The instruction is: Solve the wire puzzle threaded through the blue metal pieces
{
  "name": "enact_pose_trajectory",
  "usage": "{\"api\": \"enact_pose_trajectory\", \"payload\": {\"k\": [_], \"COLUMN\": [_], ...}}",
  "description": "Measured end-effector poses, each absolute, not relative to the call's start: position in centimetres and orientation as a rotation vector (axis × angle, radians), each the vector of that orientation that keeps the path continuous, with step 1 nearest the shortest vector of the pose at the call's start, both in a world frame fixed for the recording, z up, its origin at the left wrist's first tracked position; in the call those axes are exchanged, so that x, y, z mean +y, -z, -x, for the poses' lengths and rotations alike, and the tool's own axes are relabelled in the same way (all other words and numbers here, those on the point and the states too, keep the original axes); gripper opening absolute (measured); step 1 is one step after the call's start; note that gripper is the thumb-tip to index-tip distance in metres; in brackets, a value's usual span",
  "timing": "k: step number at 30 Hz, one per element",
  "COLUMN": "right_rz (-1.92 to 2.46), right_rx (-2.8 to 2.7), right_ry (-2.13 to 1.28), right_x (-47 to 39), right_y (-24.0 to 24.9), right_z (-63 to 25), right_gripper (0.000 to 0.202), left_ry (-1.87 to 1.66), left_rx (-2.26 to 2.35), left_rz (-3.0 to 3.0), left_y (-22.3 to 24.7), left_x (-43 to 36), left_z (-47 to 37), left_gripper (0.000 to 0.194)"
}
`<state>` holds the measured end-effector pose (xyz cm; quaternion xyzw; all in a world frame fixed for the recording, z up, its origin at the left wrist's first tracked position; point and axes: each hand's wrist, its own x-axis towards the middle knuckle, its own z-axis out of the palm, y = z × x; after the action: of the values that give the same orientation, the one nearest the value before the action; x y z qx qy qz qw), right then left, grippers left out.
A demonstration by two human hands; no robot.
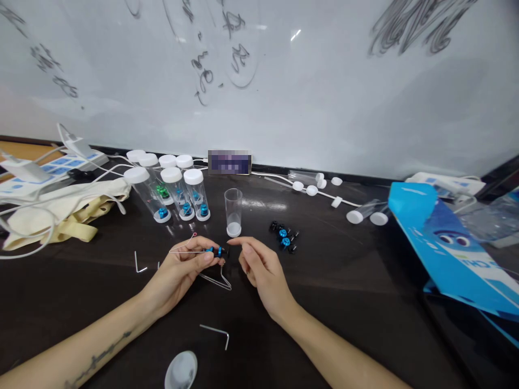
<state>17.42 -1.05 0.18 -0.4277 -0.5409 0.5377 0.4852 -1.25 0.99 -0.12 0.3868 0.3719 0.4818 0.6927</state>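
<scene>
Pinched between the thumb and fingers of my left hand (184, 266) is a small blue-and-black spool-like part (218, 252). Thin wire runs back from it over the fingers, and a thin wire loop (221, 282) hangs below. My right hand (263, 273) is just to the right, its index finger stretched toward the part's black end and the other fingers curled, with nothing visible in them. Whether the fingertip touches the part I cannot tell. Behind the hands stands an uncapped clear tube (233, 202) with a white base. Similar loose blue and black parts (285, 242) lie to its right.
Several white-capped tubes (171, 192) stand at the back left, some holding blue or green parts. Hex keys (214, 329) and a white lid (181, 370) lie nearer. White caps (312, 190), empty tubes (367, 210), cables, a cloth bag (68, 208) and blue packaging (450, 243) surround them.
</scene>
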Motion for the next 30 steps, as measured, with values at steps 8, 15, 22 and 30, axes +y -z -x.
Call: {"api": "enact_pose_trajectory", "payload": {"k": [8,15,22,30], "right_rz": [1.045,1.030,1.024,1.019], "right_rx": [-1.314,-1.311,-1.308,-1.302], "right_ry": [-1.316,-1.330,-1.332,-1.327], "right_x": [-1.05,-1.07,-1.01,-1.03], "right_y": [-0.21,-0.17,-0.14,-0.13], "right_z": [-17.39,-17.40,-17.43,-17.33], "right_gripper": [0.035,0.036,0.032,0.033], "left_ry": [-1.071,-1.069,-1.078,-1.074], "left_rx": [0.818,0.823,0.820,0.815], "left_rz": [-0.863,-0.868,-0.871,-0.879], "left_y": [0.15,0.20,0.24,0.23], "left_x": [1.01,1.10,1.07,1.07], "left_z": [1.28,1.32,1.29,1.33], "left_gripper": [0.014,0.017,0.017,0.016]}}
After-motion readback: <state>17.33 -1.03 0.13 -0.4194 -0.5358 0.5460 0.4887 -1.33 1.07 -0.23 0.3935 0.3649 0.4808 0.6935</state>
